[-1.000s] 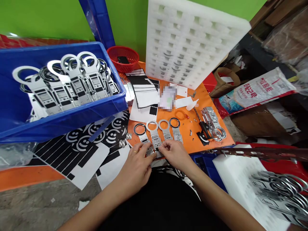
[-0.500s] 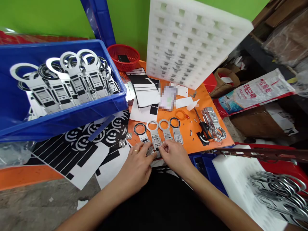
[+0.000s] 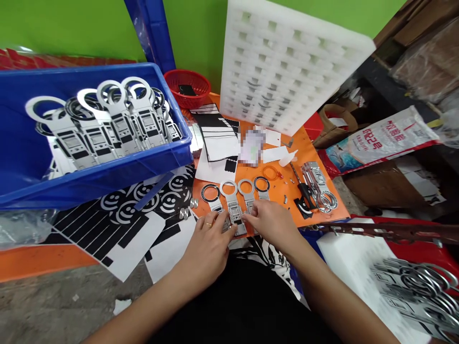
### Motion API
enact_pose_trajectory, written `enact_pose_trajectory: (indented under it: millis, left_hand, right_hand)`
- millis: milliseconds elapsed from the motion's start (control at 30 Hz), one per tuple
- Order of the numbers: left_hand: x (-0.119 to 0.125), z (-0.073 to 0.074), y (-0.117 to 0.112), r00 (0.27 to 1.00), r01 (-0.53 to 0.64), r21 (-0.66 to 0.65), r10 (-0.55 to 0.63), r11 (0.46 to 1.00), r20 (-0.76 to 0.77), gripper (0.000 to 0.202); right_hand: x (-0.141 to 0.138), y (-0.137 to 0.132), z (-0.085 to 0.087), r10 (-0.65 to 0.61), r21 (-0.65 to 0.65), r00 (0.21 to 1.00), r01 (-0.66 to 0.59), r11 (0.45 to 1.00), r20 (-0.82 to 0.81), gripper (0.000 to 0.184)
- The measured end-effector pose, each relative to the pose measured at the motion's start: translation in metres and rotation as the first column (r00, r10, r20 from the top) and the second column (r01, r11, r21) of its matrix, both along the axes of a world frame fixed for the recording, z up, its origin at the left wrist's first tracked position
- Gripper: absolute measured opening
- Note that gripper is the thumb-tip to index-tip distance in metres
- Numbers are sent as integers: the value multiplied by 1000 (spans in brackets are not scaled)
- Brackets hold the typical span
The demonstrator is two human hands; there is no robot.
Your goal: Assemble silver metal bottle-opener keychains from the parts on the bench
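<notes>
Several flat metal ring-ended plates lie side by side on the orange tabletop [image 3: 304,148], their rings pointing away from me. My left hand [image 3: 208,241] rests over the lower ends of the two leftmost plates, fingers stretched and apart, one fingertip at the second metal plate [image 3: 234,210]. My right hand [image 3: 274,223] is curled with thumb and fingertips together, above the lower parts of the third metal plate [image 3: 246,187] and the rightmost metal plate [image 3: 263,185]. Whatever it pinches, if anything, is too small or hidden to make out.
At left a blue bin [image 3: 107,177] holds many such plates, with black sticker sheets [image 3: 118,229] below it. A white foam block [image 3: 287,62] stands behind. A screwdriver [image 3: 304,190], more metal plates [image 3: 317,184] and a red basket [image 3: 186,98] are around. Foam with plates [image 3: 344,253] lies right.
My right hand has moved right, away from the second plate and my left hand, and now covers the lower ends of the two right plates. My left hand stays nearly in place.
</notes>
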State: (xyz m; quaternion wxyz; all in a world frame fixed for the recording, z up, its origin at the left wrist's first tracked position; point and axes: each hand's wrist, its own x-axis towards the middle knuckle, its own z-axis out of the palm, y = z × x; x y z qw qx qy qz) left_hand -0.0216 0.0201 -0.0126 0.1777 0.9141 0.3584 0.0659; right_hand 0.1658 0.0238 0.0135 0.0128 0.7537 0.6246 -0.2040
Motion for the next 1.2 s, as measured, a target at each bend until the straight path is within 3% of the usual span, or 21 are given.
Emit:
enact_pose_trajectory:
  millis: [133,233,267,333,400,467,533,700,800,933,1067,1200]
  left_hand:
    - [-2,-1,0,998,-13,-66,17,998,56,55]
    - [-4,1,4,964,-52,-254,115,966,238,42]
    - [-5,2,6,929,-73,-359,194,930,314,36]
    - [-6,6,11,813,-112,-582,411,805,412,25]
    - [-7,9,15,674,-138,-735,607,663,421,22]
    - [-7,10,18,580,-155,-794,704,588,409,22]
    - [-7,10,19,554,-169,-787,718,593,422,22]
    - [-6,9,18,602,-208,-708,659,675,451,21]
    - [-10,7,19,642,-232,-626,601,744,477,20]
    - [-35,2,29,739,-336,-357,479,871,474,17]
    - [-79,2,50,807,-521,-60,515,851,291,20]
    - [-103,6,65,810,-583,5,580,813,89,27]
  right_hand:
    - [2,-4,-4,-32,0,999,32,999,-42,39]
    - [1,-6,-6,-50,-11,995,49,999,-84,39]
    - [0,-7,-5,-57,18,989,60,998,-135,37]
    - [-5,-10,-1,-53,85,944,85,993,-324,29]
    - [-14,-15,7,-19,109,825,97,989,-565,23]
    - [-28,-22,15,26,111,696,77,991,-717,18]
    - [-41,-29,23,112,178,648,38,983,-753,13]
    - [-56,-37,30,378,396,661,-132,909,-648,11]
    - [-50,-33,27,383,396,681,-147,906,-624,11]
    - [-32,-26,19,292,388,758,-55,920,-583,8]
    - [-17,-24,9,211,333,795,-13,943,-569,10]
    - [-13,-22,-1,182,233,844,-71,970,-505,12]
